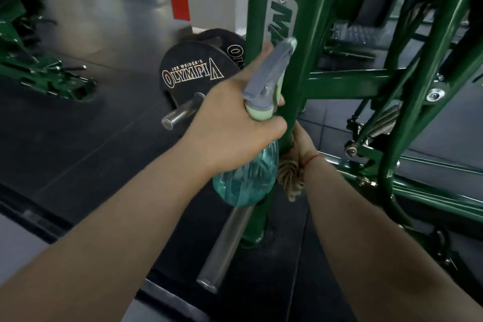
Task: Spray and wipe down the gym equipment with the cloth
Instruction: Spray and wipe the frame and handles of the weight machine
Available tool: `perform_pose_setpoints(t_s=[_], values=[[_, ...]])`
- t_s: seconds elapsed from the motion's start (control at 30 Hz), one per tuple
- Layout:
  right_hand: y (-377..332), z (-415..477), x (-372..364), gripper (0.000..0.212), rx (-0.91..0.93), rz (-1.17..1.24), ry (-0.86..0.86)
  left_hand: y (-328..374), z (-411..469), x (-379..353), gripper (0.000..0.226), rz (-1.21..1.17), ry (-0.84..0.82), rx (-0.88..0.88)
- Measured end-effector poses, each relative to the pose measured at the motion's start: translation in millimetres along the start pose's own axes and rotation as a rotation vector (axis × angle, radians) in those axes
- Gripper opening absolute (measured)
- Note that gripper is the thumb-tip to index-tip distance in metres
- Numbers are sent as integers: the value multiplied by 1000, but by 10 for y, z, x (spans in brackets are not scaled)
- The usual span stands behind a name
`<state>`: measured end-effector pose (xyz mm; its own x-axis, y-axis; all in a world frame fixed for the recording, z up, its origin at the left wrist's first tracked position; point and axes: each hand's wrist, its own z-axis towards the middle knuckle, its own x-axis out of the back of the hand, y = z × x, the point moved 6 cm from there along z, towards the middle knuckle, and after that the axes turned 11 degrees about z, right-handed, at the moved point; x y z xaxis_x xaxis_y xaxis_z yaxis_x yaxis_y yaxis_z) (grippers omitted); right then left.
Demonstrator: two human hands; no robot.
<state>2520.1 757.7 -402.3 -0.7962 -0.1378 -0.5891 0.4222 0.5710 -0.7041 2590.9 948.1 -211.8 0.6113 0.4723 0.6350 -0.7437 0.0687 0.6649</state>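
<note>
Mid-task, I judge. The left grip (235,123) clasps the teal spray bottle (245,180), nozzle at the green upright post (261,8). The right grip (303,149) clutches the brown cloth (290,178) against that post, lower down. The other bars likely remain.

Two bare hands are in view: one left hand (235,123) and one right hand (303,146). There is one teal spray bottle (245,180) and one brown cloth (290,178). Two black weight plates show, a front plate (188,65) and a rear plate (232,46). Two steel pegs stick out, an upper peg (183,112) and a lower peg (224,243). Two green machines appear: a near frame (261,8) and a far machine (52,78).
</note>
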Motion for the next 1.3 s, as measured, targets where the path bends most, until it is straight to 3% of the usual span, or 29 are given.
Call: perform_pose_setpoints(t_s=[0.13, 0.2, 0.3, 0.47, 0.57, 0.67, 0.77, 0.87, 1.07, 1.13, 1.23, 1.3], values=[[219, -140, 184, 47, 143, 99, 103, -273, -263, -203, 57, -107, -80, 75], [336, -59, 385, 63, 193, 67, 227, -427, -395, -259, 46, -137, -98, 121], [484, -313, 495, 56, 276, -57, 404, -672, -635, -256, 22, -167, -93, 178], [993, -505, 719, 70, 197, -134, 431, -1095, -1079, -227, 16, -237, -76, 336], [1217, -257, 1035, 85, 157, -211, 428, -1272, -1255, -303, 17, -159, -185, 399], [1056, -360, 1023, 58, 51, -338, 398, -1365, -1381, -449, 17, 11, -431, 417], [618, -582, 893, 39, 152, -480, 423, -1463, -1509, -554, 19, 242, -564, 433], [254, -773, 647, 27, 294, -764, 367, -1511, -1556, -550, 23, 334, -584, 435], [-27, -1100, 257, 27, 79, -1489, 119, -1597, -1539, -516, 20, 365, -630, 406], [-16, -1177, 93, 24, 81, -1592, -11, -1648, -1576, -557, 21, 331, -662, 397], [115, -1184, -240, 25, 433, -1579, -199, -1714, -1610, -581, 27, 281, -671, 418], [453, -1148, -354, 37, 693, -1664, -305, -1768, -1606, -574, 25, 314, -655, 412]])
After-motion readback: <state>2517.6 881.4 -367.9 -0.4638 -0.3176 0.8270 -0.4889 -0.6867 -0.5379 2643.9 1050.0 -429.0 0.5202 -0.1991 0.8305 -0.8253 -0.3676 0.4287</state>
